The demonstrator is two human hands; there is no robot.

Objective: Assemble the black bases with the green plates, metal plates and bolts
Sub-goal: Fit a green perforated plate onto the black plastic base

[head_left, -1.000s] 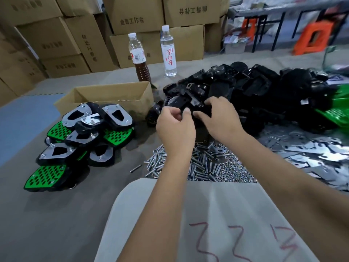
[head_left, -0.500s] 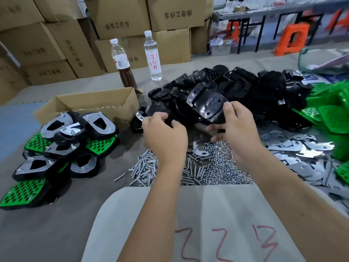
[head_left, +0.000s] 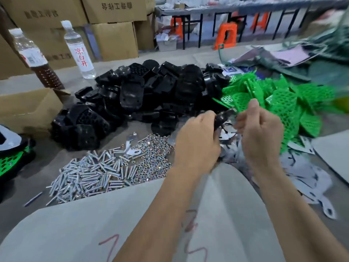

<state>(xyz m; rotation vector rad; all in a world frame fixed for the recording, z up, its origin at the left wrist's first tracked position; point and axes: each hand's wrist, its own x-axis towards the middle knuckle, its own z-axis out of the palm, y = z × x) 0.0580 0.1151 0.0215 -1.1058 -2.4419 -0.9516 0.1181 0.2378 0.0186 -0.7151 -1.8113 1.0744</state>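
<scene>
The left hand (head_left: 196,140) grips a black moulded plastic base (head_left: 223,117) by its near edge, fingers curled round it, and holds it up above the scattered thin metal plates (head_left: 306,178). The right hand (head_left: 261,133) is loosely clenched just beside the base's far end with the thumb raised; motion blur hides whether it pinches anything, so I cannot tell what, if anything, it holds. It sits right at the edge of the heap of perforated green plastic plates (head_left: 287,103), which suggests the step in hand is picking one plate to seat on the base. To do that well, take a single green plate cleanly from the tangle, turn it to match the base's tapered outline, and keep the base steady and level so the holes line up before adding a metal plate. The silver bolts (head_left: 90,176) and small nuts (head_left: 151,154) lie within easy reach to the left, in front of the pile of black bases (head_left: 143,95).
</scene>
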